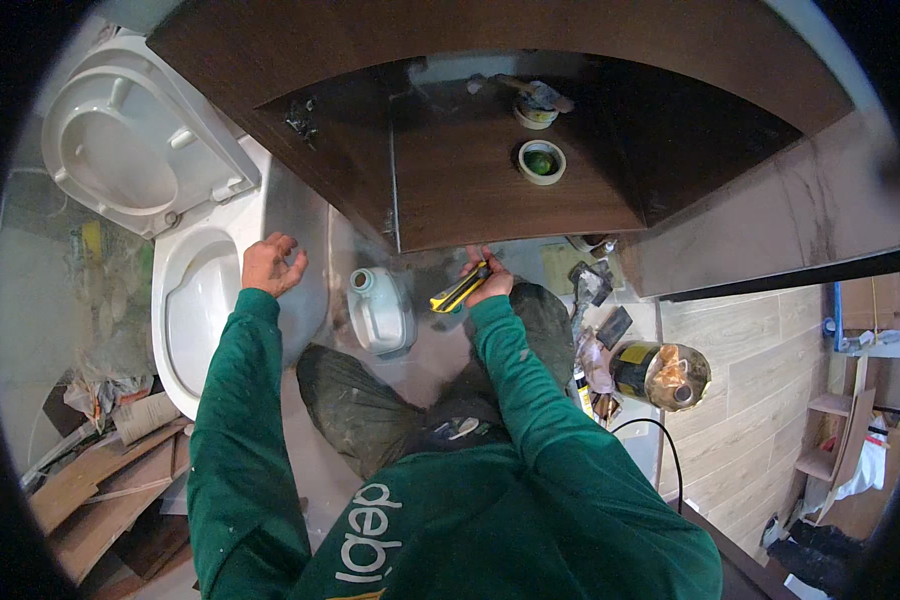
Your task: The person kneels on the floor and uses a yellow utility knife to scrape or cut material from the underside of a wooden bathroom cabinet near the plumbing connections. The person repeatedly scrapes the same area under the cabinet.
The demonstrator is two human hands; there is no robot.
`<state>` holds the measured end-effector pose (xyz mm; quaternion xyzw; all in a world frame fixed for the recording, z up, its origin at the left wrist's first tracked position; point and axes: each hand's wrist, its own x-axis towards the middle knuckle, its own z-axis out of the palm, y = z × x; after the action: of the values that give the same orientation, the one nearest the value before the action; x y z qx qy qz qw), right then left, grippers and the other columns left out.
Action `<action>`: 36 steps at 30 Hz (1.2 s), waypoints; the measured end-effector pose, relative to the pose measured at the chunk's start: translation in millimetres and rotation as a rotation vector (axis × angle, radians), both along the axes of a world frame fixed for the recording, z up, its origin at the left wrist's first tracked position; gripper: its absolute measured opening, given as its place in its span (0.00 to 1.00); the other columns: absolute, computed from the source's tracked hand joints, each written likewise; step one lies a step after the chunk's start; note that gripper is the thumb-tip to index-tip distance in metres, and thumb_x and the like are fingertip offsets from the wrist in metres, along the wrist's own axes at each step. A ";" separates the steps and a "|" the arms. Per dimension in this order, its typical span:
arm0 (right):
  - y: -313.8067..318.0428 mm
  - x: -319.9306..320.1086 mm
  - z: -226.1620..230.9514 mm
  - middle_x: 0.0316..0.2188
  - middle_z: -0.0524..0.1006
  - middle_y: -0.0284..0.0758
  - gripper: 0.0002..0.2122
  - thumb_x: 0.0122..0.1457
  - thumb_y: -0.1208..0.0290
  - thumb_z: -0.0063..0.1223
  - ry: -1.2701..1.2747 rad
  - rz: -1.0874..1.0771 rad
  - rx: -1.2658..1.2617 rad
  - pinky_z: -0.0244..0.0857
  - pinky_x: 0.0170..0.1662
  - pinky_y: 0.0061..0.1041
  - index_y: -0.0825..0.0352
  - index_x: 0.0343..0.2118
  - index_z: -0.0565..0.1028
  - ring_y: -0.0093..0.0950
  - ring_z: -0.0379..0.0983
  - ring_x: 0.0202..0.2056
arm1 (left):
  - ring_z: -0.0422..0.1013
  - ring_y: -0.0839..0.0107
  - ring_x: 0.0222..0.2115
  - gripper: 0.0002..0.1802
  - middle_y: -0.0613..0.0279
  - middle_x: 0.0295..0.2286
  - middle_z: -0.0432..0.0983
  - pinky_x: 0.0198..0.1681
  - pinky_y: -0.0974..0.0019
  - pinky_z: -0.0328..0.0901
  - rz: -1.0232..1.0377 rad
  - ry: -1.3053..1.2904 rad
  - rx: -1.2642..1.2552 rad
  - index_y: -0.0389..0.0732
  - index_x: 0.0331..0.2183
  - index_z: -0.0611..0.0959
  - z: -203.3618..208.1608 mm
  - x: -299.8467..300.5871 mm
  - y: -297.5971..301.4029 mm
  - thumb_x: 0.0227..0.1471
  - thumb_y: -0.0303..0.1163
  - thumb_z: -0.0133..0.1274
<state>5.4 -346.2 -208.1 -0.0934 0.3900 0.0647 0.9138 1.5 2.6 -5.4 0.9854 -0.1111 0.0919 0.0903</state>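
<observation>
The right hand [488,285] grips a yellow-and-black utility knife [458,288] near a brown cabinet [460,210], right of a white jug [382,322]. The left hand [273,265], fingers loosely parted, hovers beside a toilet [175,385].

The utility knife [460,287] is yellow and black, the sleeves [238,400] green, the toilet [202,310] white, the jug [382,315] milky white, the cabinet [470,205] dark brown.

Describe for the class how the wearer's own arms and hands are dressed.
Both arms wear long green sleeves: the left sleeve and right sleeve are flecked with small pale specks. The left hand and right hand wear no gloves.
</observation>
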 end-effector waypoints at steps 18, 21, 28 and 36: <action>-19.9 -12.7 20.0 0.41 0.77 0.45 0.15 0.64 0.72 0.31 -0.209 0.564 -0.323 0.68 0.23 0.32 0.56 0.52 0.62 0.32 0.69 0.20 | 0.74 0.53 0.25 0.14 0.55 0.26 0.77 0.31 0.56 0.69 0.063 -0.037 -0.028 0.40 0.26 0.82 -5.6 2.1 -0.1 0.40 0.41 0.58; -24.4 -5.8 21.4 0.40 0.78 0.44 0.16 0.64 0.72 0.30 -0.203 0.596 -0.310 0.67 0.23 0.32 0.54 0.55 0.58 0.32 0.68 0.19 | 0.74 0.53 0.24 0.13 0.55 0.26 0.77 0.31 0.56 0.69 0.055 -0.052 -0.025 0.40 0.25 0.82 -5.9 2.3 1.3 0.40 0.40 0.57; -28.3 -1.3 22.2 0.41 0.78 0.43 0.18 0.65 0.71 0.31 -0.229 0.638 -0.246 0.66 0.21 0.31 0.53 0.58 0.51 0.31 0.67 0.18 | 0.73 0.52 0.24 0.13 0.54 0.24 0.76 0.30 0.55 0.69 0.074 -0.052 0.008 0.39 0.24 0.81 -6.0 2.9 -1.8 0.41 0.40 0.56; -18.0 1.7 27.6 0.39 0.76 0.42 0.05 0.64 0.71 0.36 -0.184 0.601 -0.273 0.65 0.22 0.32 0.56 0.41 0.59 0.33 0.68 0.20 | 0.74 0.54 0.25 0.14 0.55 0.26 0.77 0.31 0.55 0.69 0.076 -0.026 0.034 0.39 0.25 0.81 -3.0 2.7 -0.9 0.42 0.41 0.56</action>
<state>7.1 -364.2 -180.5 -0.3311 0.2660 0.2694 0.8643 4.2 1.8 -8.4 0.9890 -0.0763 0.1062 0.0686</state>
